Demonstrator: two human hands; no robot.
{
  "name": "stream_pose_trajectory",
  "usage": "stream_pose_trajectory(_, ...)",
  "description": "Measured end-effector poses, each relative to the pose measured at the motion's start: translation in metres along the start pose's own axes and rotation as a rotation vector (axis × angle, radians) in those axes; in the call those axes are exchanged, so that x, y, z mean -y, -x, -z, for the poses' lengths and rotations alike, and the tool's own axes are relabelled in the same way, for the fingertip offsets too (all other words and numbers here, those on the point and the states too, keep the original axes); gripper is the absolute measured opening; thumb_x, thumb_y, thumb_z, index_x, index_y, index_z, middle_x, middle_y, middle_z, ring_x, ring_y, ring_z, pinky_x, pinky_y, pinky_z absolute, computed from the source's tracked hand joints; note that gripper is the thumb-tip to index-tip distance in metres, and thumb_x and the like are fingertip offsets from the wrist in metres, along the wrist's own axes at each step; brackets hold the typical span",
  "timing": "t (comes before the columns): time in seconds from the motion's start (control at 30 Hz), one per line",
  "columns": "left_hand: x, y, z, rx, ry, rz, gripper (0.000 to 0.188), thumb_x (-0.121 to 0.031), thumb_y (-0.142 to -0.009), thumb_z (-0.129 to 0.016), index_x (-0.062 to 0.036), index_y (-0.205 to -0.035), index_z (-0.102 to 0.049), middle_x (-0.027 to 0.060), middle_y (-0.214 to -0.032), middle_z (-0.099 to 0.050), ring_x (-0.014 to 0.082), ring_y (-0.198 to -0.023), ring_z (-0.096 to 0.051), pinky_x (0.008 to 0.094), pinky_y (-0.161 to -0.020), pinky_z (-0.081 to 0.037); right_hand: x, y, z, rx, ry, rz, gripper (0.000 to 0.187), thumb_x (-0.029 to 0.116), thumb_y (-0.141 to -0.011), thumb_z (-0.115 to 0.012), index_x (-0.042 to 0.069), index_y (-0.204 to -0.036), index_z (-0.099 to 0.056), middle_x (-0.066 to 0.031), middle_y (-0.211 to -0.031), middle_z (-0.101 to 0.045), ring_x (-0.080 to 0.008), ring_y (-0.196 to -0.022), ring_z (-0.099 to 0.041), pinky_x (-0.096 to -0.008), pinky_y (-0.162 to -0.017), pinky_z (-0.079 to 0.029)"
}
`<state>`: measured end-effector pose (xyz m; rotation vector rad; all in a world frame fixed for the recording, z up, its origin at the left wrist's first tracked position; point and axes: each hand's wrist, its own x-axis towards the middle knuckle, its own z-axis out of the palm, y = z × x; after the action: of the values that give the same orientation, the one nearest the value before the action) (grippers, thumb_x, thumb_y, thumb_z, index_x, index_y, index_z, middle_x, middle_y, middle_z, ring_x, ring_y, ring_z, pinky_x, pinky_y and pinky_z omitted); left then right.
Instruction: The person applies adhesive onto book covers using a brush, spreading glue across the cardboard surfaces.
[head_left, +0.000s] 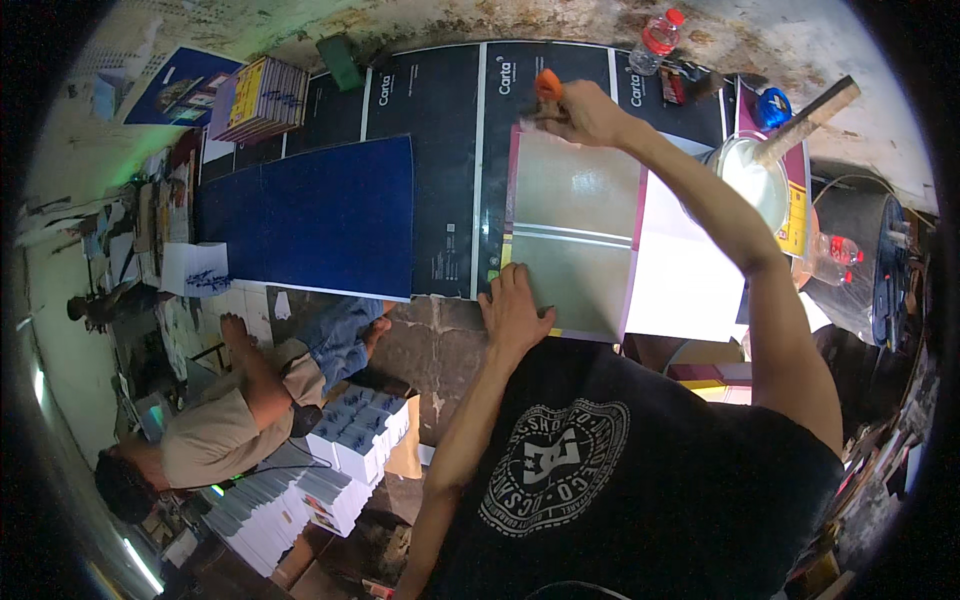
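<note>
In front of me lies a book cover point(574, 272): two grey-brown boards with a gap between them on a sheet with purple and yellow edges. My left hand point(515, 315) rests on its near left edge, fingers spread over the border. At the cover's far edge, my right hand point(580, 115) is closed round a tool with an orange handle point(547, 84); its working end is hidden and blurred. A white sheet point(690, 270) lies to the right of the cover. Beyond my right forearm stands an open tub of white paste point(755, 185), with a wooden stick point(810, 118) across it.
A large dark blue sheet point(330, 215) covers the left of the black-topped table point(445, 190). A stack of books point(262, 95) and a plastic bottle point(657, 42) stand along the back. A co-worker point(235, 420) sits at the lower left beside stacked book blocks point(350, 440).
</note>
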<state>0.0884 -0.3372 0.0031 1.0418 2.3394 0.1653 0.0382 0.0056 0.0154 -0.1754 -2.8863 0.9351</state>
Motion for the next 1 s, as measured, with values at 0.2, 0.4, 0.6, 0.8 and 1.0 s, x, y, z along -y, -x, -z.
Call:
stream_pose_trajectory(0.2,-0.002,-0.006,0.002,0.034,-0.039,-0.050,0.087,-0.041,-0.069,-0.081,-0.0012,-0.137,-0.042,0.0159,-0.136,-0.046,0.0347,-0.124,-0.047,0.0614,-0.097,-0.037,0.089,0.099,-0.099,-0.449,-0.303,-0.306,0.032,0.029,-0.080,-0.076,0.003,-0.090,-0.061,-0.0209,-0.074,-0.064,-0.0381,-0.067,-0.064,-0.0456,-0.063,-0.053)
stream_pose_trajectory(0.4,0.002,-0.004,0.002,0.014,-0.053,-0.094,0.085,-0.043,-0.070,-0.079,0.0012,-0.133,-0.044,0.0161,-0.131,-0.047,0.0338,-0.124,-0.048,0.0612,-0.096,-0.035,0.049,0.279,-0.107,-0.790,0.052,-0.620,0.015,0.011,-0.086,-0.074,-0.001,-0.086,-0.066,-0.0089,-0.080,-0.067,-0.0185,-0.074,-0.064,-0.0335,-0.069,-0.051)
stream_pose_trajectory(0.6,0.048,-0.061,0.016,-0.005,0.142,-0.110,0.068,-0.041,-0.071,-0.079,0.0006,-0.120,-0.056,0.0180,-0.122,-0.055,0.0339,-0.116,-0.054,0.0534,-0.093,-0.042,0.126,0.464,-0.056,-1.207,0.088,-1.360,0.036,0.029,-0.087,-0.080,0.000,-0.105,-0.068,-0.0093,-0.098,-0.071,-0.0163,-0.088,-0.068,-0.0310,-0.078,-0.054)
stream_pose_trajectory(0.8,0.053,-0.143,0.029,-0.034,0.417,-0.035,0.057,-0.033,-0.074,-0.075,0.0015,-0.117,-0.063,0.0212,-0.105,-0.071,0.0375,-0.102,-0.067,0.0428,-0.092,-0.052,0.250,0.513,-0.094,-1.477,0.204,-1.526,0.031,0.022,-0.086,-0.079,-0.005,-0.095,-0.067,-0.0113,-0.098,-0.071,-0.0176,-0.088,-0.067,-0.0351,-0.076,-0.056)
stream_pose_trajectory(1.0,0.073,-0.154,0.033,-0.103,0.383,-0.059,0.051,-0.032,-0.073,-0.074,0.0030,-0.110,-0.069,0.0211,-0.100,-0.073,0.0355,-0.099,-0.071,0.0425,-0.090,-0.055,0.296,0.510,-0.151,-1.761,-0.011,-1.447,0.032,0.016,-0.086,-0.079,-0.005,-0.106,-0.064,-0.0113,-0.098,-0.066,-0.0160,-0.085,-0.064,-0.0329,-0.076,-0.055)
